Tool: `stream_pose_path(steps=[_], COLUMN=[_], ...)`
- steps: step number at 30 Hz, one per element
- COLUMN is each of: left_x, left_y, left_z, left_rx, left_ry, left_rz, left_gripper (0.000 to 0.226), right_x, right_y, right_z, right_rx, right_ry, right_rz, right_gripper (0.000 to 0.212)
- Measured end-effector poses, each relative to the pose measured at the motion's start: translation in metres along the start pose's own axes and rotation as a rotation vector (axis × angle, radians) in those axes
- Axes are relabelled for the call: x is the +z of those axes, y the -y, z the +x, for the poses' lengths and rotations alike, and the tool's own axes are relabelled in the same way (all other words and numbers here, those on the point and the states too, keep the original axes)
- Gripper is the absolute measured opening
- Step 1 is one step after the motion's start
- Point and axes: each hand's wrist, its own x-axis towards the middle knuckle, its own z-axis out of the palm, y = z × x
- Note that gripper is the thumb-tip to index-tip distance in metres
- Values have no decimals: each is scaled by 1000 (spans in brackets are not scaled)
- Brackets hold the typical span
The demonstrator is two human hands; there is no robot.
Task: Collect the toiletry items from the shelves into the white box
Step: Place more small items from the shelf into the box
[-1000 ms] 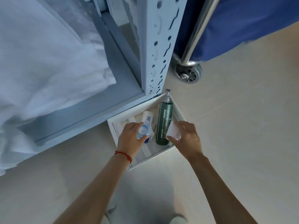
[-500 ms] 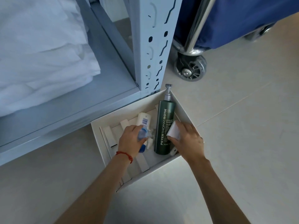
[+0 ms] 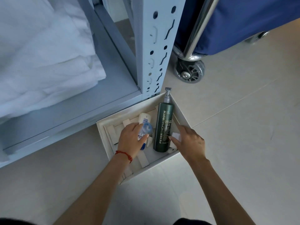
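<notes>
The white box [image 3: 181, 109] sits on the floor against the foot of the metal shelf. A tall dark green pump bottle of shampoo [image 3: 163, 127] lies inside it, pump toward the shelf post. Left of it lies a white tube [image 3: 144, 118]. My left hand [image 3: 131, 141] is low inside the box, fingers closed around a small clear blue-capped bottle [image 3: 146, 129]. My right hand [image 3: 189, 142] is at the box's right side, pinching a small white item [image 3: 176, 135] beside the green bottle's base.
The grey metal shelf [image 3: 113, 88] holds folded white linen [image 3: 42, 57]; its perforated post [image 3: 155, 46] stands just behind the box. A blue laundry cart [image 3: 240, 21] with a caster wheel [image 3: 189, 71] is at the back right. Pale floor tiles lie to the right and front.
The view has come closer to the box. Both hands have gone lower into the box with their items, the right hand bringing the white item down beside the green bottle.
</notes>
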Motion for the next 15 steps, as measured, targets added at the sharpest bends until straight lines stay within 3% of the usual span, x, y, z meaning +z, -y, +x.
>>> stream_pose_path(steps=[5, 11, 15], left_x=[-62, -157, -223], left_y=[-38, -101, -142], left_z=[-34, -70, -102], left_rx=[69, 171, 138], left_ry=[26, -20, 9], left_rz=[90, 138, 201], left_gripper=[50, 46, 47], right_x=[-65, -170, -243], right_y=[12, 41, 68], right_z=[-25, -52, -75], right_rx=[-123, -135, -134], right_ry=[-71, -81, -101], right_rz=[81, 95, 101], right_gripper=[36, 57, 44])
